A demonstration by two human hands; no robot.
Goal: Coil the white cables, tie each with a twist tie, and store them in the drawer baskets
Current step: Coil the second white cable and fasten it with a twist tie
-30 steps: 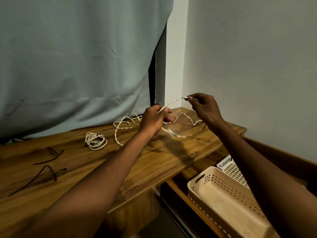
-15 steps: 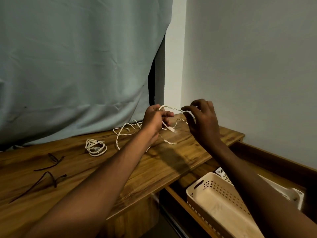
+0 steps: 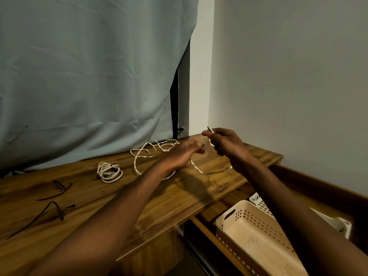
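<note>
The right hand (image 3: 225, 143) pinches 1 end of the loose white cable (image 3: 196, 168) between thumb and fingertips, with the connector tip standing just above the knuckles. From that grip the cable drops toward the desk (image 3: 179, 198), curves along the desk surface beneath both wrists, and runs on toward the curtain (image 3: 89, 76) in open, untidy loops. The left hand (image 3: 185, 153) is extended with fingers roughly straight and somewhat blurred, just beside the hanging run; it appears released, and contact with the cable cannot be confirmed. The deciding relation: the free length lies on the curtain side of the right-hand grip, its long axis running away from that grip across the desk, and the left hand is the nearer hand to it. Judged step: gather the next loop with the left hand toward the pinched end. 1 coiled cable (image 3: 109, 172) rests on the desk farther from the right hand, with 2 dark twist ties (image 3: 57, 189) beyond it. The beige basket (image 3: 256, 234) sits in the open drawer (image 3: 322, 188) below the desk edge.
</note>
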